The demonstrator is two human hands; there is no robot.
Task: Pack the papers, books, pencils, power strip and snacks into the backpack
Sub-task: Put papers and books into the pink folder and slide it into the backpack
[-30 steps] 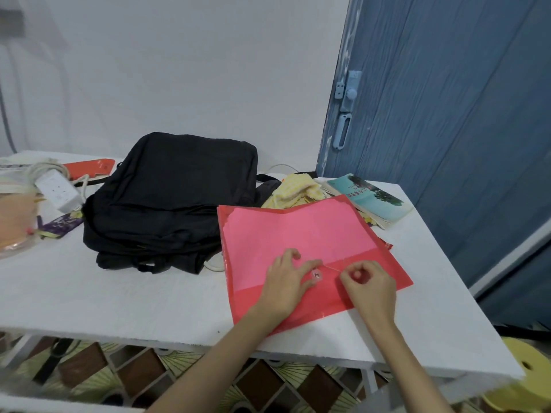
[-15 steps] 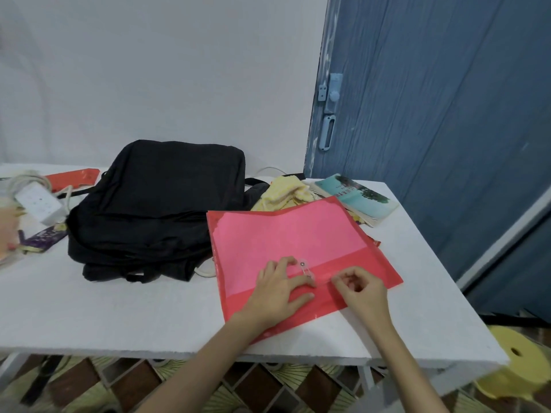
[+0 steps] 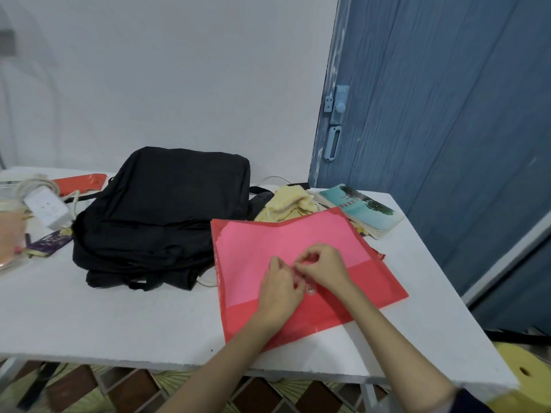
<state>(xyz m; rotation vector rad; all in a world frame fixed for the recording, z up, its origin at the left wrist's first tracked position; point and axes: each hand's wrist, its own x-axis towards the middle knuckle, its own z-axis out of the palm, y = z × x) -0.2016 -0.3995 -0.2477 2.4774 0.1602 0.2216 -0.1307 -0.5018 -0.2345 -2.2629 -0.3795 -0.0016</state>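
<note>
A red plastic folder point(image 3: 298, 248) with pink papers inside lies flat on the white table point(image 3: 119, 323), near its front right. Both hands meet over the folder's small clear fastener point(image 3: 310, 290). My left hand point(image 3: 280, 286) lies on the folder with its fingers bent onto the flap beside the fastener. My right hand point(image 3: 323, 266) pinches something small there, too fine to make out. The black backpack point(image 3: 161, 216) lies closed to the left of the folder. At the far left sits a white power strip point(image 3: 44, 207) with its cable. Books point(image 3: 365, 211) are stacked behind the folder.
A yellow cloth point(image 3: 287, 204) lies between the backpack and the books. A purple snack packet point(image 3: 50, 241), a red flat item point(image 3: 80, 181) and a clear container point(image 3: 9, 234) are at the table's left end. A blue door point(image 3: 447, 129) stands to the right.
My right hand moved up and left to meet my left hand at the fastener. My left hand's fingers went from spread flat to bent.
</note>
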